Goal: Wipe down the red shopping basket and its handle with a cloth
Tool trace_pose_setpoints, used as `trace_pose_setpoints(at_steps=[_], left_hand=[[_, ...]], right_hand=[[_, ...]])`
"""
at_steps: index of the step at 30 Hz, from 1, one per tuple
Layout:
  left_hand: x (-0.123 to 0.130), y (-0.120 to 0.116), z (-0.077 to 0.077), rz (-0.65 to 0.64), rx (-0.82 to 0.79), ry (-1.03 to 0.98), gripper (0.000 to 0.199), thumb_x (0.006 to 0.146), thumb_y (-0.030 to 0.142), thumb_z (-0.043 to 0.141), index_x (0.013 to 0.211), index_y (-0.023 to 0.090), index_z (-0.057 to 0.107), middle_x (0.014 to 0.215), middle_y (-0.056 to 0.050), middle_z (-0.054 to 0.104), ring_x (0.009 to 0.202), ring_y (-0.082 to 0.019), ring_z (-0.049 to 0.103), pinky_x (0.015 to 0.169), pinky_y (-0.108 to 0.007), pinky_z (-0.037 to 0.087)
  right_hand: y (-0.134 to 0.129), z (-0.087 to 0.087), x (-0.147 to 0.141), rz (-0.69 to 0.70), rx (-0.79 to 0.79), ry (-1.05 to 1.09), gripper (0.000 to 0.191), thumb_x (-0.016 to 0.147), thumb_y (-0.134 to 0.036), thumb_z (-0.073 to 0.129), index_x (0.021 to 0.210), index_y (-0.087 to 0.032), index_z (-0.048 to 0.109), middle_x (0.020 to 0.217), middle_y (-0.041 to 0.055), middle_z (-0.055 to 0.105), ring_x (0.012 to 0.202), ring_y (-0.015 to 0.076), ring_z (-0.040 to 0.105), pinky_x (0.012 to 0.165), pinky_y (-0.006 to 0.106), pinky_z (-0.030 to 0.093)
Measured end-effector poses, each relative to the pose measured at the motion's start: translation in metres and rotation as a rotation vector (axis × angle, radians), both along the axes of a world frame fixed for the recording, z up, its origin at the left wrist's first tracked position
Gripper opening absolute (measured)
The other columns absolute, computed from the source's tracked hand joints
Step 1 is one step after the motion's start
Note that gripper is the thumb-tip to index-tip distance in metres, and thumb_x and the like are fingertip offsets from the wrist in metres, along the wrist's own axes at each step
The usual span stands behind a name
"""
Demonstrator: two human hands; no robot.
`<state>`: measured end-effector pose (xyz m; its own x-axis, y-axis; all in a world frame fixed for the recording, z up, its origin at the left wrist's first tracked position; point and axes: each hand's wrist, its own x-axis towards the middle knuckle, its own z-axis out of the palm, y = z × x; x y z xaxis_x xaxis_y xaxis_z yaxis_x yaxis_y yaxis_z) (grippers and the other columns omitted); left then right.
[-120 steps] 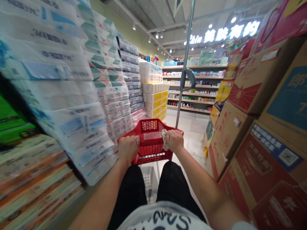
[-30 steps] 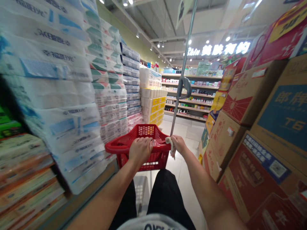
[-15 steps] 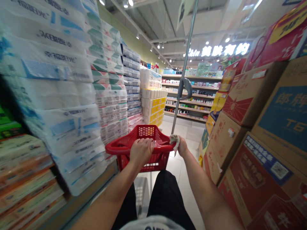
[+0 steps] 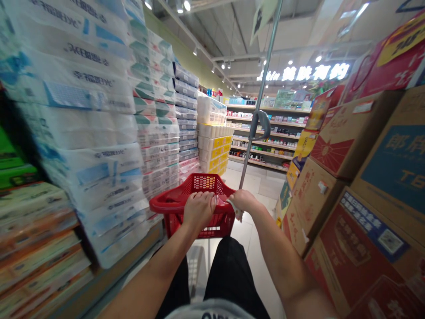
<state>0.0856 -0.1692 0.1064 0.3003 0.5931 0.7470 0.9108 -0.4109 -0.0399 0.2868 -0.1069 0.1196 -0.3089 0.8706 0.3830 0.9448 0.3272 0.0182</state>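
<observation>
**One grip on the basket's bar, the other full of cloth**

My left grip (image 4: 199,210) is curled over the near bar of a red plastic basket with latticed walls (image 4: 158,205), knuckles up, most likely to steady it. The basket sits below and ahead of that grip, its rim flaring out to the left.

My right grip (image 4: 245,201) is closed round a pale, crumpled cloth (image 4: 237,213) at the bar's right end. Bunched so, I judge, the fabric stays between palm and plastic; a loose end droops beneath. Its fingertips are hidden, so I can't tell how hard they press.

Beyond the right grip a slim grey metal pole (image 4: 246,164) slants upward. Well left of my grips rise white plastic-wrapped paper packs (image 4: 99,164); well right, brown-and-red cardboard cartons (image 4: 335,128), both stacked high, presumably to spare floor.
</observation>
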Motion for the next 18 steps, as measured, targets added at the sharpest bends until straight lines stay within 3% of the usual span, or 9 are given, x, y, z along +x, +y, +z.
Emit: trace_pose_setpoints(at_steps=[4, 7, 10, 12, 14, 18], left_hand=[[0.0, 0.001, -0.001, 0.0, 0.001, -0.005, 0.033, 0.094, 0.03, 0.035, 0.108, 0.018, 0.063, 0.103, -0.009, 0.068, 0.095, -0.022, 0.06, 0.089, -0.04, 0.039], [0.0, 0.001, -0.001, 0.004, 0.008, -0.014, 0.033, 0.094, 0.03, 0.035, 0.108, 0.018, 0.063, 0.102, -0.009, 0.068, 0.094, -0.022, 0.06, 0.089, -0.04, 0.039], [0.001, 0.0, -0.001, 0.001, 0.013, -0.018, 0.033, 0.094, 0.029, 0.035, 0.108, 0.018, 0.063, 0.101, -0.009, 0.068, 0.093, -0.022, 0.06, 0.088, -0.04, 0.04], [0.001, -0.001, -0.001, -0.001, 0.012, -0.015, 0.034, 0.094, 0.03, 0.035, 0.108, 0.018, 0.063, 0.101, -0.009, 0.068, 0.094, -0.022, 0.06, 0.088, -0.04, 0.04], [0.001, -0.001, 0.0, -0.003, 0.006, -0.015, 0.034, 0.094, 0.03, 0.034, 0.108, 0.018, 0.063, 0.102, -0.009, 0.068, 0.094, -0.022, 0.06, 0.089, -0.04, 0.04], [0.0, -0.001, -0.001, -0.005, -0.004, -0.035, 0.034, 0.094, 0.03, 0.035, 0.109, 0.019, 0.063, 0.103, -0.009, 0.068, 0.095, -0.022, 0.059, 0.089, -0.041, 0.039]], right_hand=[[-0.03, -0.017, -0.004, -0.03, 0.142, 0.049, 0.032, 0.092, -0.028, 0.044, 0.072, -0.019, 0.066, 0.078, 0.0057, 0.069, 0.082, 0.0174, 0.061, 0.08, 0.027, 0.039], [-0.044, -0.022, -0.006, -0.114, 0.263, 0.099, 0.04, 0.096, -0.021, 0.03, 0.08, -0.017, 0.066, 0.088, 0.008, 0.069, 0.093, 0.0185, 0.058, 0.091, 0.032, 0.035], [-0.036, -0.008, -0.009, -0.094, 0.118, 0.008, 0.026, 0.09, -0.026, 0.047, 0.074, -0.018, 0.066, 0.083, 0.0081, 0.069, 0.087, 0.02, 0.061, 0.086, 0.033, 0.037], [-0.027, 0.005, -0.011, -0.041, 0.003, -0.058, 0.015, 0.077, -0.03, 0.067, 0.067, -0.019, 0.065, 0.074, 0.0068, 0.069, 0.077, 0.0203, 0.062, 0.079, 0.032, 0.039], [-0.022, 0.01, -0.014, -0.018, -0.014, -0.063, 0.016, 0.067, -0.03, 0.076, 0.063, -0.019, 0.064, 0.068, 0.0054, 0.067, 0.069, 0.0197, 0.062, 0.075, 0.031, 0.04], [-0.039, -0.007, -0.017, -0.051, 0.099, 0.0, 0.023, 0.089, -0.027, 0.049, 0.076, -0.018, 0.066, 0.08, 0.008, 0.069, 0.083, 0.0198, 0.062, 0.087, 0.034, 0.037]])
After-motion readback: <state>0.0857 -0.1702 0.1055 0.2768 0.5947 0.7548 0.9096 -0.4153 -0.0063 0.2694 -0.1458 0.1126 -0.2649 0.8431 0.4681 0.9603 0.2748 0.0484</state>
